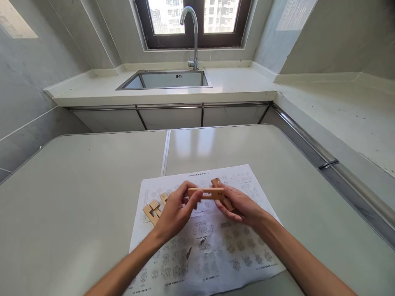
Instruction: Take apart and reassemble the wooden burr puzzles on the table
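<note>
My left hand (178, 209) pinches the left end of a notched wooden puzzle piece (206, 193) held level above the sheet. The right end of this piece, marked with a dark numeral, meets my right hand (242, 204). A second wooden piece (228, 203) slants across behind the first, gripped in my right hand's fingers; its far end sticks up past them. Whether the two pieces are interlocked I cannot tell. Left of my left hand lie several more notched wooden pieces (150, 213), partly hidden by that hand. Under everything is a printed instruction sheet (212, 267) with small diagrams.
The sheet rests on a pale table (92, 185) with a seam (166, 152) running across it. Beyond the table's far edge stands a white counter (237, 82) with a sink (166, 88) and a tall faucet (196, 37). A metal rail (304, 131) runs along the right side.
</note>
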Tool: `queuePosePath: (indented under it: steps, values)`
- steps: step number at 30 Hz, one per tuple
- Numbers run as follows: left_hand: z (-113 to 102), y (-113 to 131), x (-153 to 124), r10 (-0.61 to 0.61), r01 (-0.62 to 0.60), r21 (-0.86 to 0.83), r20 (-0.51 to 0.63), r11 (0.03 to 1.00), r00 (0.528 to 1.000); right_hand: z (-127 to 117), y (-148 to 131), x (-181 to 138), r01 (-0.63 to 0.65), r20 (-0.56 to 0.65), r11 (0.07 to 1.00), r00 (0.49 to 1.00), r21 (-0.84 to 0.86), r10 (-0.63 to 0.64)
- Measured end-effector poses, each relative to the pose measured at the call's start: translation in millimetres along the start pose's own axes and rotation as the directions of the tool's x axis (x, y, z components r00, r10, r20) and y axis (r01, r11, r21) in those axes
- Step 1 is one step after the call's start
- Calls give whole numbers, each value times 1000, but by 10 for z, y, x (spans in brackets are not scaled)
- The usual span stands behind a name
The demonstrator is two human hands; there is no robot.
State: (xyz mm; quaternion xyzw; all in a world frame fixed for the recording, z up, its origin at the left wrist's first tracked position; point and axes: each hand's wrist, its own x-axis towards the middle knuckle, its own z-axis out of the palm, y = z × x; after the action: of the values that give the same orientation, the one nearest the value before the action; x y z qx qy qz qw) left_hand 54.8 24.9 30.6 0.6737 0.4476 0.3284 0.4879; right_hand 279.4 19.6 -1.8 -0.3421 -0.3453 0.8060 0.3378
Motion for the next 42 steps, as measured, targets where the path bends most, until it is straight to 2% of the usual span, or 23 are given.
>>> queuePosePath:
  steps: [2, 4, 9, 14, 17, 21, 25, 31, 36, 42]
  values:
    - [94, -51, -41, -93, 99, -239, 34, 966, 995, -18, 7, 2, -21, -23, 1000, 1000, -5, 21]
    - [175, -95, -62, -137, 140, -384, 35, 913, 990, -21, 15, -6, -28, -23, 1000, 999, -3, 28]
    - [229, -141, -45, -153, 117, -477, -37, 871, 988, 24, -10, -66, 4, 25, 999, 1000, 39, -5]
    - [170, -137, -35, -117, 65, -351, -129, 934, 985, 19, -6, -74, 35, 174, 999, 984, -23, -31]
    - [104, -156, -40, -97, 54, -243, -172, 969, 980, -4, 36, -32, 55, 218, 995, 975, -87, -35]
    - [-14, -204, -40, -116, 89, -124, -237, 988, 965, -6, 70, 1, 31, 176, 985, 984, -168, 0]
    - [-57, -255, -46, -115, 95, -85, -269, 992, 956, 30, 78, -19, 34, 101, 976, 995, -215, -13]
    - [84, -271, -135, 50, -40, 48, -233, 998, 971, 139, 121, -46, 24, 72, 971, 997, -237, -7]
    - [145, -293, -193, 200, -164, 177, -210, 971, 957, 197, 156, -53, 42, 54, 977, 998, -209, -31]
    - [118, -340, -175, 368, -312, 301, -154, 901, 917, 199, 154, -76, 48, 22, 970, 999, -236, -45]
